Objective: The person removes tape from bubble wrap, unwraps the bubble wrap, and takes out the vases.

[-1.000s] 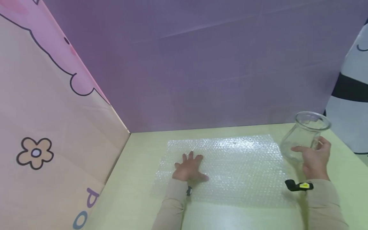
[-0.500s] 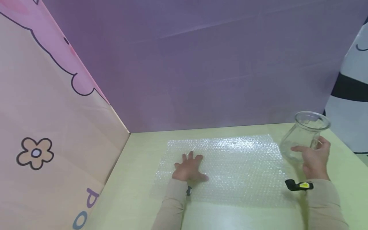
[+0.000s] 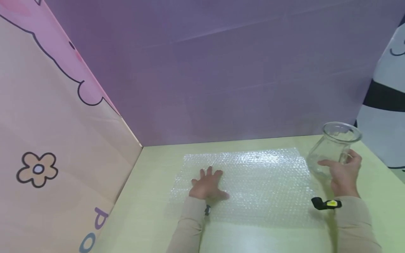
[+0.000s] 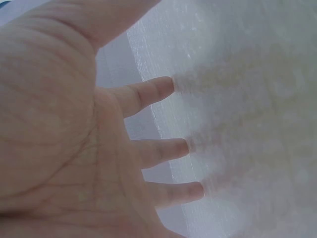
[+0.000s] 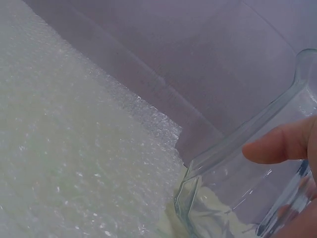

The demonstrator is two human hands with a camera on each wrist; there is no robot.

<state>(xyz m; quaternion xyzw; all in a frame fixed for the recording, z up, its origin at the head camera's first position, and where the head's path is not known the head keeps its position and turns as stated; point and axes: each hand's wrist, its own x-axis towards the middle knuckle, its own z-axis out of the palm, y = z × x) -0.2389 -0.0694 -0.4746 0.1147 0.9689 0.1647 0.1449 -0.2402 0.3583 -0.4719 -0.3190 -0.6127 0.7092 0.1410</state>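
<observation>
A sheet of clear bubble wrap (image 3: 262, 189) lies flat on the table. On its left part rests my left hand (image 3: 207, 185), palm down with fingers spread straight. In the left wrist view, the fingertips of that hand (image 4: 59, 129) touch the wrap. My right hand (image 3: 345, 175) grips a clear glass vase (image 3: 327, 151) with a wide flared rim, just beyond the wrap's right edge. The thumb lies across the near side of the vase (image 5: 228, 168), and other fingers show partly through the glass. The vase stands upright; whether its base touches the table is hard to tell.
The pale yellow table (image 3: 152, 175) meets a purple backdrop (image 3: 221, 77) at its far edge. A printed panel (image 3: 72, 137) with a flower walls off the left side. Behind the vase, on the right, is a black-and-white printed panel (image 3: 381, 130).
</observation>
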